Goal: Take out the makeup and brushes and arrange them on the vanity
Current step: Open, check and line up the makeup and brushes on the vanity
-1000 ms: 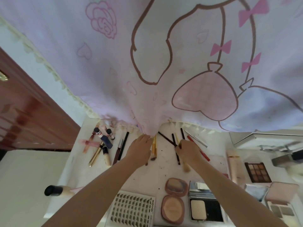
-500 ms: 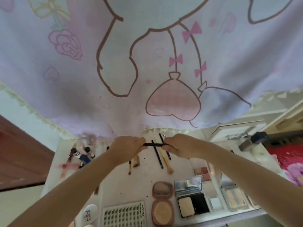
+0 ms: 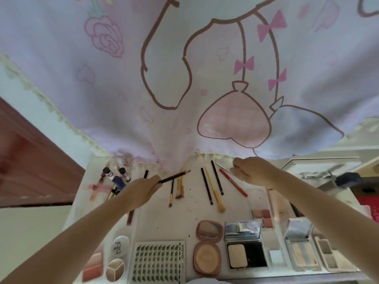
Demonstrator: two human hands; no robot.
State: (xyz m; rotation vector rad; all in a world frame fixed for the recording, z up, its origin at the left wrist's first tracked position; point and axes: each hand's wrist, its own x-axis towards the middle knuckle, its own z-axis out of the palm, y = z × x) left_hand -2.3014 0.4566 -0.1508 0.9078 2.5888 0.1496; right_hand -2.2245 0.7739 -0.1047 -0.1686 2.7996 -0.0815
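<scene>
Home bedroom, cartoon curtain (image 3: 205, 68), cluttered vanity (image 3: 192, 203)

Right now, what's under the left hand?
Below the left hand gripping the dark pencil, a dark stick pokes out beside the forearm. Its upper length and the vanity beneath are hidden.

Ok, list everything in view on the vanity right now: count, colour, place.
vanity: 1, white, under it all
curtain: 1, pale pink print, hanging at back
tubes: 2, black-capped, back left
black pencils: 2, centre back
red pencil: 1, right of them
gold brush: 1, between the black pencils
lash tray: 1, white, front
round compact: 1, pink, open, front centre
square compact: 1, black, open, right of it
palettes: several, right and front left
left hand: holds brown pencil
right hand: holds thin metal stick
</scene>
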